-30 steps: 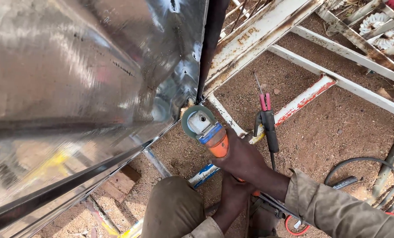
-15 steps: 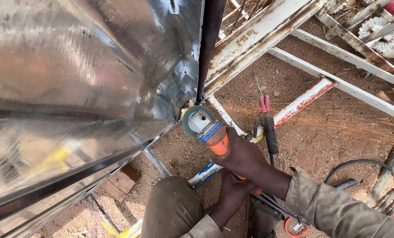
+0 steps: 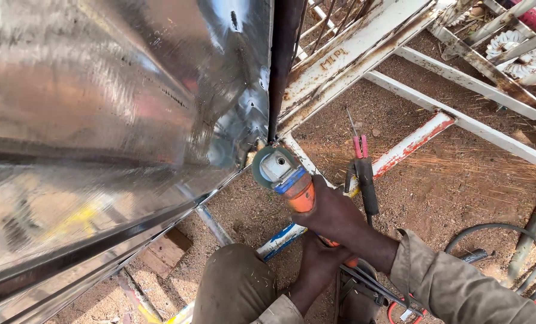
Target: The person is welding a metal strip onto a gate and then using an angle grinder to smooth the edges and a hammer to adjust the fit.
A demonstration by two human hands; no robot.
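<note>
At the lower corner of the shiny sheet-metal panel (image 3: 118,120), an angle grinder (image 3: 286,177) meets the seam, throwing sparks rightward. Right hand (image 3: 334,213), fingers wrapped tight around the orange body; left hand (image 3: 319,264), fingers closed on the rear handle. Beside the grinder lies a welding electrode holder (image 3: 364,174) on dirt.
</note>
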